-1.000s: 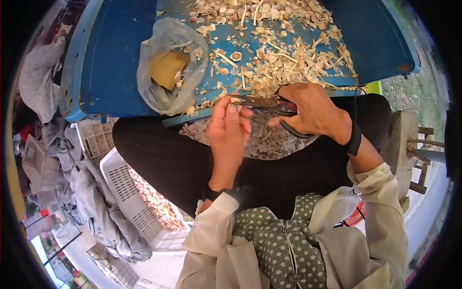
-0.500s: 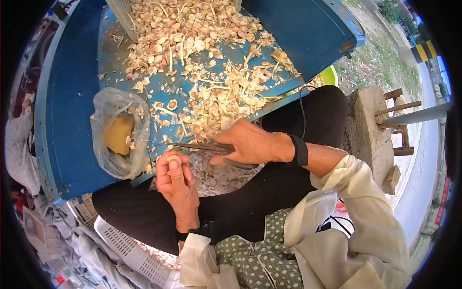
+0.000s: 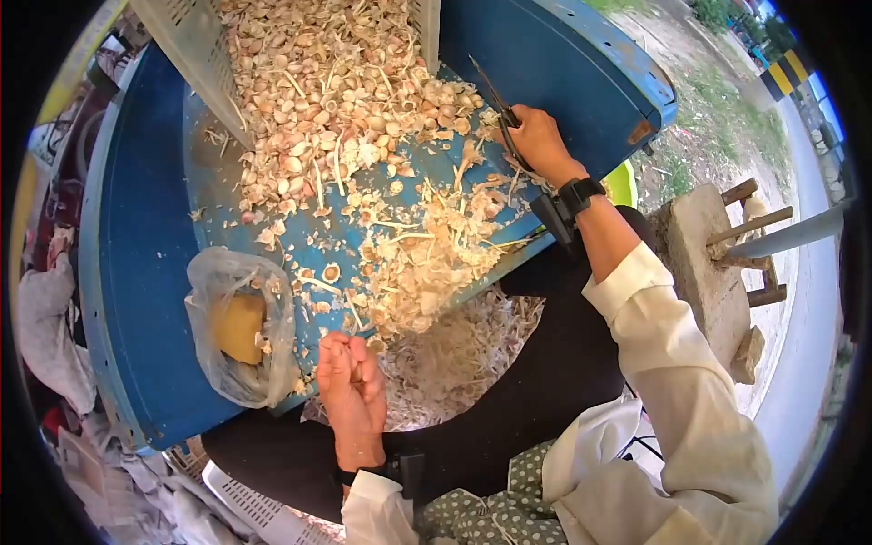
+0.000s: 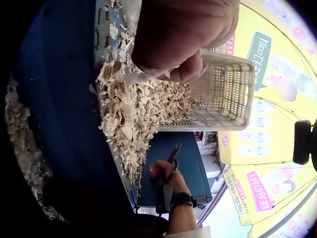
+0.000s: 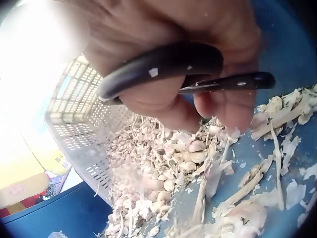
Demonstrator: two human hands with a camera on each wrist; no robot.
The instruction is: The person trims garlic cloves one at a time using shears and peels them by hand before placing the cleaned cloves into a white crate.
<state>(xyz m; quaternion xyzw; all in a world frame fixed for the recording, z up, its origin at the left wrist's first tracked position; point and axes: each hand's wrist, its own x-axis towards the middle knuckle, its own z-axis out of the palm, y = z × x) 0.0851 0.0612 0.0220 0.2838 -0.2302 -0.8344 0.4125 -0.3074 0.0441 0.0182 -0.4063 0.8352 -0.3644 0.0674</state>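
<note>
My left hand (image 3: 352,386) is raised at the tray's near edge, palm up, its fingers bent in toward the thumb. Pale papery bits cling at its fingertips (image 4: 204,65); whether a clove sits inside them I cannot tell. My right hand (image 3: 542,145) grips black-handled scissors (image 3: 495,94) at the tray's right side, blades pointing up and away. In the right wrist view, the black handle loop (image 5: 163,67) lies across the palm and the fingertips reach down at the edge of the garlic heap (image 5: 168,168).
A blue metal tray (image 3: 136,272) holds garlic cloves, dry stems and skins (image 3: 418,263). A clear plastic bag (image 3: 204,336) with a yellow-brown piece lies at its left. A white slatted crate (image 3: 186,54) stands at the back. Skins lie heaped below, between the knees.
The right hand with the scissors has moved from beside the left hand out to the right and far side. The clove seen earlier at the left fingertips no longer shows. The head view has shifted.
</note>
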